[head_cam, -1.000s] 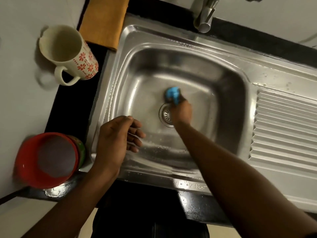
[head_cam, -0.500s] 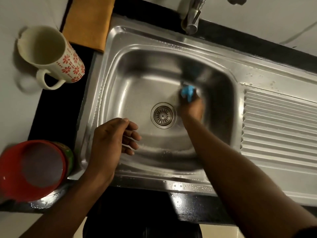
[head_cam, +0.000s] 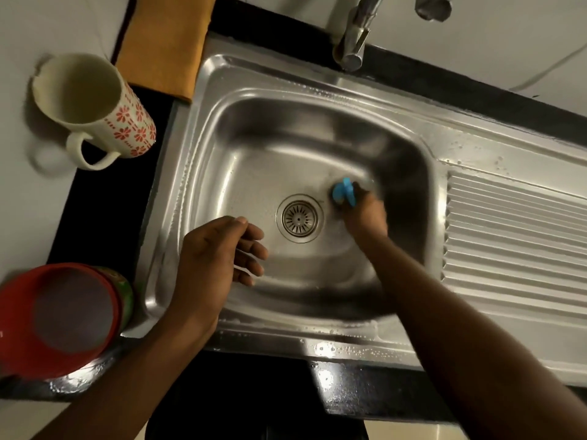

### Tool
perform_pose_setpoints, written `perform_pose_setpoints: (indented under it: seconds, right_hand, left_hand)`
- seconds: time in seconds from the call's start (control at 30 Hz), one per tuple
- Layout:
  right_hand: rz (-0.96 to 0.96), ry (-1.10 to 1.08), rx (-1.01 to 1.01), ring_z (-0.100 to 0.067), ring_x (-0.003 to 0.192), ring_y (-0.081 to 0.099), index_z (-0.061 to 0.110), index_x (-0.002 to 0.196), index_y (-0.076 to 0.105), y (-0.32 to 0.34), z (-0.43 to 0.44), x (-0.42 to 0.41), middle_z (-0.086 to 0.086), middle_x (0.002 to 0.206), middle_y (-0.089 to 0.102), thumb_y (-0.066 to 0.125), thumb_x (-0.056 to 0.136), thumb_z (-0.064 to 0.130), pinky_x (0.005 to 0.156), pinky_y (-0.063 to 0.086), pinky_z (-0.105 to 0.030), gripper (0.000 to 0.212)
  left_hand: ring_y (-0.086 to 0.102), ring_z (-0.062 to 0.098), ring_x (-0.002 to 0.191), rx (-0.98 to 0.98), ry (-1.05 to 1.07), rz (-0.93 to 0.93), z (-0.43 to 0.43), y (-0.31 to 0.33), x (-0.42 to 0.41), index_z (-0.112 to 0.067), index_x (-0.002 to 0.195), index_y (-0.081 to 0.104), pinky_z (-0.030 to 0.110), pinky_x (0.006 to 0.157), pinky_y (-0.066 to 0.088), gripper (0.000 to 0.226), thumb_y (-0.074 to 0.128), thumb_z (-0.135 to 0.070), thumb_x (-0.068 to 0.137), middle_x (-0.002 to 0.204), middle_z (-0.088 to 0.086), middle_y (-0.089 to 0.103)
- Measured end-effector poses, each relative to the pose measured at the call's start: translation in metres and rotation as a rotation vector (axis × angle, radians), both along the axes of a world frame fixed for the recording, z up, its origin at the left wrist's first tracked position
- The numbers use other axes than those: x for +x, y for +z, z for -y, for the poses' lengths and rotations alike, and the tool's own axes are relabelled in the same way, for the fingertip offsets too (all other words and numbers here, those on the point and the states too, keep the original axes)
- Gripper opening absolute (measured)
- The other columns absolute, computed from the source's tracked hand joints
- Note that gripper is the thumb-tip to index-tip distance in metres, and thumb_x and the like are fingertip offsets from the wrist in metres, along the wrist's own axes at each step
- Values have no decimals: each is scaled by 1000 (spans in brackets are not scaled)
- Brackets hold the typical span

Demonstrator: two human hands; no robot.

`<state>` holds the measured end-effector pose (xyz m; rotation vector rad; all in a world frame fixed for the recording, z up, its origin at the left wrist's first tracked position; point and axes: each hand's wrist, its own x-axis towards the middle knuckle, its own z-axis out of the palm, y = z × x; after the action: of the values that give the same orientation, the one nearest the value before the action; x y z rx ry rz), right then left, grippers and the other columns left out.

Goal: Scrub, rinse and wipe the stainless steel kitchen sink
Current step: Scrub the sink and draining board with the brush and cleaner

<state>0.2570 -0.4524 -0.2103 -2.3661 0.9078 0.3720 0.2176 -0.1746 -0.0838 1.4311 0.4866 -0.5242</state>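
The stainless steel sink (head_cam: 203, 173) fills the middle of the head view, with a round drain strainer (head_cam: 299, 218) in its basin floor. My right hand (head_cam: 365, 214) is down in the basin just right of the drain, gripping a blue scrubber (head_cam: 343, 192) pressed against the basin floor; the hand is motion-blurred. My left hand (head_cam: 219, 258) hovers over the basin's near-left part, fingers loosely curled, holding nothing. Water droplets and suds line the front rim.
The tap spout (head_cam: 352, 42) hangs over the back rim. A ribbed drainboard (head_cam: 514, 242) lies to the right. On the left counter stand a floral mug (head_cam: 92, 109), an orange cloth (head_cam: 165, 42) and a red cup (head_cam: 60, 315).
My right hand with the blue scrubber has slid from above the drain to its right side across the basin floor. My left hand has stayed hovering in the same place.
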Motion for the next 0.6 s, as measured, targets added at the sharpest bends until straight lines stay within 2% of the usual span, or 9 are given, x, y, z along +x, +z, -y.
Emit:
perform_pose_setpoints:
  seconds: [0.1,0.17,0.27,0.33,0.43,0.47,0.6]
  right_hand:
    - [-27,-21,-19,-28,116,69,18,137,65,1,25,46,-9,123,73,72,97,37,95,54,-37,45]
    - [-40,68,-8,-27,118,69,21,140,64,11,20,34,-8,125,73,71,96,43,95,53,-35,49]
    - [-242,392,-84,-31,122,65,33,152,51,21,-4,-32,-10,137,67,64,100,40,96,50,-34,54]
    - [-370,656,-106,-32,124,63,35,157,43,27,-24,-70,-9,142,63,63,100,37,99,51,-38,61]
    - [-473,856,-121,-33,124,62,35,158,40,37,-25,-84,-11,143,61,61,101,34,101,52,-44,61]
    - [-465,820,-154,-34,126,62,35,157,41,38,-15,-74,-13,143,61,60,101,35,102,51,-44,59]
    - [-318,441,-236,-36,128,61,28,158,43,30,34,-21,-16,144,60,63,102,34,107,50,-44,60]
  left_hand:
    - [65,28,58,22,-11,12,2,-1,2,-1,91,72,32,51,50,34,50,-22,108,76,20,74]
    - [64,29,58,24,-9,12,1,-1,2,0,91,71,31,51,49,34,50,-21,108,75,19,73]
    - [63,29,59,-11,-7,4,5,1,-1,1,91,71,32,51,48,33,51,-20,107,74,19,72]
    - [63,29,59,-18,-21,-1,9,2,-5,1,91,71,31,51,49,33,50,-20,107,75,19,73]
    - [63,30,59,-38,-30,-1,14,2,-8,2,91,70,31,51,49,34,50,-20,107,75,21,72]
    - [62,30,59,-40,-33,1,15,3,-9,2,91,70,31,51,49,34,50,-20,108,76,21,72]
    - [63,29,59,-18,-27,17,12,1,-12,2,91,71,32,50,50,34,50,-19,107,77,23,73]
